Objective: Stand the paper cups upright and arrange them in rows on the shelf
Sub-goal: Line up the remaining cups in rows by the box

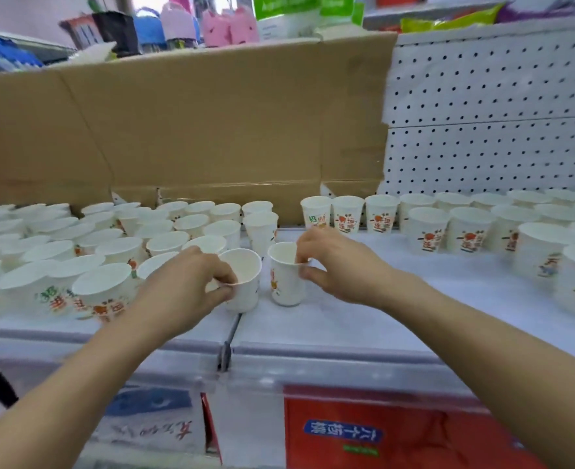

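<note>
Your left hand (184, 286) pinches the rim of one upright paper cup (247, 289), your right hand (338, 265) the rim of its neighbour (284, 282), mid-front on the shelf (380, 319). You seem to be placing (both already stand); next, slide them back into line with the rows at right (465, 228).

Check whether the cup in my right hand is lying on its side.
No, the cup is upright, mouth up, with the right hand pinching its rim.

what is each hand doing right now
Left hand: pinches the rim of the left cup.
Right hand: pinches the rim of the right cup.
</note>
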`<state>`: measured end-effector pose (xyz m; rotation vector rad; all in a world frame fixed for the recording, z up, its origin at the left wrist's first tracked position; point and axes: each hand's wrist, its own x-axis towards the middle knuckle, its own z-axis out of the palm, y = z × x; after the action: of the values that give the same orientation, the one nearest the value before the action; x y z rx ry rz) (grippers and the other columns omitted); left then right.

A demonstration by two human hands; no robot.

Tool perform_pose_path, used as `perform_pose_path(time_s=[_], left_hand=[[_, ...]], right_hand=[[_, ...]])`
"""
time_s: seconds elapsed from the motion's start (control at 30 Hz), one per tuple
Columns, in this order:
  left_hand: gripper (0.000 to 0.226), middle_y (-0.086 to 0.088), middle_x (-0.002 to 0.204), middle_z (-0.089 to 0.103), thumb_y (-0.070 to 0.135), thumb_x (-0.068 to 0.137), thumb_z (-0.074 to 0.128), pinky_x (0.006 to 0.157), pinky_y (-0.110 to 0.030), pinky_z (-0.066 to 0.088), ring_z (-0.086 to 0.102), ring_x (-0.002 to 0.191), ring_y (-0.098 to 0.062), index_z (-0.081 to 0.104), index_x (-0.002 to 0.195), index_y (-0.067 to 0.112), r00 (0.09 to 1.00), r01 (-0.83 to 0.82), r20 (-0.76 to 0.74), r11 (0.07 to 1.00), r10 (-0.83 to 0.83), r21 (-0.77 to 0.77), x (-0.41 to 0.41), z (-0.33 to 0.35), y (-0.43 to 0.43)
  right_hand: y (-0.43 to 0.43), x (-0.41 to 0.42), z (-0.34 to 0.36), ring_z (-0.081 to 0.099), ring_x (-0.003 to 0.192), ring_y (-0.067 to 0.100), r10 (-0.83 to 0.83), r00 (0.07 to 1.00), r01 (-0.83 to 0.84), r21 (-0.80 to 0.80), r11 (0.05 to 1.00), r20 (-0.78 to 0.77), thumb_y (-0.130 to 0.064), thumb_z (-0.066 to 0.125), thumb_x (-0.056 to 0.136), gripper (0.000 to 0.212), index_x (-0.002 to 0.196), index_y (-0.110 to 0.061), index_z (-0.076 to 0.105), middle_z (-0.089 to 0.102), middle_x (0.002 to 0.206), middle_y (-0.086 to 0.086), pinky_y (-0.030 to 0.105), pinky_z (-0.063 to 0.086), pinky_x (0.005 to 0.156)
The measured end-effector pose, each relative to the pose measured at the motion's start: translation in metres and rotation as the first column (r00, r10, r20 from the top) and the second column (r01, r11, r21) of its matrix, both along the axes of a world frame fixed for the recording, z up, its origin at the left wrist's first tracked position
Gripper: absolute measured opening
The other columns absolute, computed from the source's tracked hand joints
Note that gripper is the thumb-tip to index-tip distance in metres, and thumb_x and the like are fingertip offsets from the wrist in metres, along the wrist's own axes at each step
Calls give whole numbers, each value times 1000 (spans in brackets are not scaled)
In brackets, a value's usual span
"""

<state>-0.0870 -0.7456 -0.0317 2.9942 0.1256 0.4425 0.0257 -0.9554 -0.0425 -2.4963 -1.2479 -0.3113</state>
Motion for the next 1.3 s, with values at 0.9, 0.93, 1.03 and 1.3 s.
perform_pose_path(time_s=[0.9,0.93,1.03,1.3], left_hand=[[85,9,123,58,74,58,70,78,-31,51,58,96,-13,55,129,28,964,154,-182,966,-193,-210,114,18,-144],[79,9,119,59,70,60,73,70,-28,52,60,88,-12,58,125,27,963,143,-193,961,-190,-235,116,19,-147],[72,14,117,60,60,63,78,72,-25,49,59,90,-7,60,124,27,942,205,-203,939,-266,-276,124,18,-149],[71,17,124,57,41,68,84,97,-30,47,55,109,-4,54,131,28,855,373,-187,825,-484,-425,161,19,-183]], right_hand=[[-172,62,48,52,112,5,-225,937,153,-267,952,-268,-49,76,71,67,130,-41,47,52,124,-19,29,45,94],[-172,64,47,54,109,7,-224,941,153,-272,950,-253,-50,75,71,64,128,-39,49,54,121,-17,30,47,92],[-178,69,47,55,104,8,-213,944,141,-276,951,-252,-47,76,71,61,125,-37,50,55,114,-16,32,48,90],[-214,91,62,51,115,11,-323,901,187,-412,892,-289,-20,79,72,77,136,-35,40,52,122,-15,36,45,100]])
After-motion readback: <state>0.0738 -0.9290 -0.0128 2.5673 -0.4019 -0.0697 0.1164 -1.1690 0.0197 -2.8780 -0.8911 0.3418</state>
